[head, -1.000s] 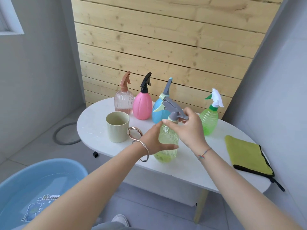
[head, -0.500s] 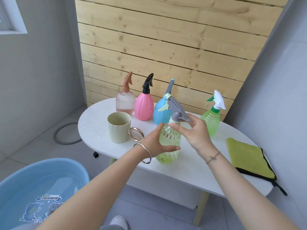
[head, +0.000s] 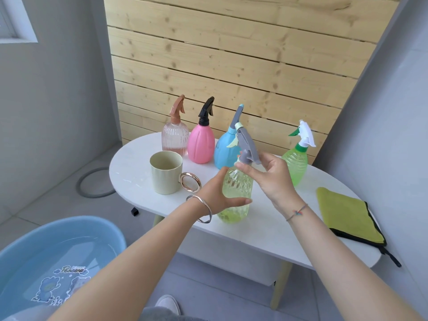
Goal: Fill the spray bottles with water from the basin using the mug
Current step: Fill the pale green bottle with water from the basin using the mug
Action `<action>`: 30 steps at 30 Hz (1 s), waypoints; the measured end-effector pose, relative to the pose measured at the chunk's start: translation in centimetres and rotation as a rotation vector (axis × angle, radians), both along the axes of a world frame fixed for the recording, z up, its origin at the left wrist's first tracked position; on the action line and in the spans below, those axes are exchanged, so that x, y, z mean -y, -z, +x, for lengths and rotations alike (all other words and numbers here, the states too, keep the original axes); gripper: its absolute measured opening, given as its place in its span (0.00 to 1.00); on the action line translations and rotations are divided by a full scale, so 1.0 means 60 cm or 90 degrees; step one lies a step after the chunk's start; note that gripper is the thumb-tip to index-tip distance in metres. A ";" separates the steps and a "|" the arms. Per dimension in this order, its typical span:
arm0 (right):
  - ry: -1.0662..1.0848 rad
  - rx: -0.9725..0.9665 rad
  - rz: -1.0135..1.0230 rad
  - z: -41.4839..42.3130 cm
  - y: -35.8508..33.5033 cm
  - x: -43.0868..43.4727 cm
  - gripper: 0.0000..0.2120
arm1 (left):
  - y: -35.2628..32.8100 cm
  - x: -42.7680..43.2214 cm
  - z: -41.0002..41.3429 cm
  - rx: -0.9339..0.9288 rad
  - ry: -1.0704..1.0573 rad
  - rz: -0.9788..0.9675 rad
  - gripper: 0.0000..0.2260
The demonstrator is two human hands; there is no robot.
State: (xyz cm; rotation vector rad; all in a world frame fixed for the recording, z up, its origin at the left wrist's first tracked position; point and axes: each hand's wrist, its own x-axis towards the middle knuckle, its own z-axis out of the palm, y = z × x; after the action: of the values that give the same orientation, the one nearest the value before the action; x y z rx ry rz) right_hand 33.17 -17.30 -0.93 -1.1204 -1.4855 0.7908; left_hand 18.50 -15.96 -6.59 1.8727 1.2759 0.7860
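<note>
Your left hand (head: pixel 217 193) is wrapped around the round belly of the yellow bottle (head: pixel 236 188). The thumb lies across the front and the fingers curl around the far side. A silver bangle (head: pixel 203 209) sits on that wrist.

Your right hand (head: pixel 271 177) pinches the grey spray head (head: pixel 247 144) low down, right where it meets the bottle's neck. The thumb and fingers are closed on it. The spray head leans up and to the left. A thin string band (head: pixel 297 212) is on that wrist.

The yellow bottle stands on the white table (head: pixel 266 228), near the front edge.

The mug (head: pixel 165 172) stands upright on the table, just left of your left hand. Its gold ring handle (head: pixel 190 181) points at your wrist. I cannot tell if there is water in it.

4 more bottles stand in a row at the back. From left to right they are the clear bottle (head: pixel 174 139) with a brown top, the pink bottle (head: pixel 200 144) with a black top, the blue bottle (head: pixel 223 151) right behind the yellow one, and the green bottle (head: pixel 297 161) with a white top.

A green cloth (head: pixel 345 216) lies flat on the right end of the table.

The blue basin (head: pixel 69 222) sits on the floor at the bottom left, well apart from the bottles. It has water in it.
</note>
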 end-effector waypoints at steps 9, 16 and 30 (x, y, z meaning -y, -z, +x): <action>-0.166 0.078 -0.093 0.023 -0.025 -0.008 0.11 | -0.001 0.002 0.000 0.001 -0.006 0.003 0.41; -0.019 0.001 0.001 0.002 -0.005 0.002 0.08 | 0.001 0.002 0.001 0.002 -0.006 0.009 0.43; -0.089 0.003 -0.009 0.009 0.003 -0.002 0.14 | 0.007 0.002 0.005 0.008 -0.015 0.023 0.46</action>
State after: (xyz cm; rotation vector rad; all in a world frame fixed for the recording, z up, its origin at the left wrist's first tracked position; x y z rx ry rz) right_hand 33.74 -17.17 -1.12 -1.0376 -1.5779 0.8958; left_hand 18.80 -16.06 -6.98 1.8815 1.2857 0.8359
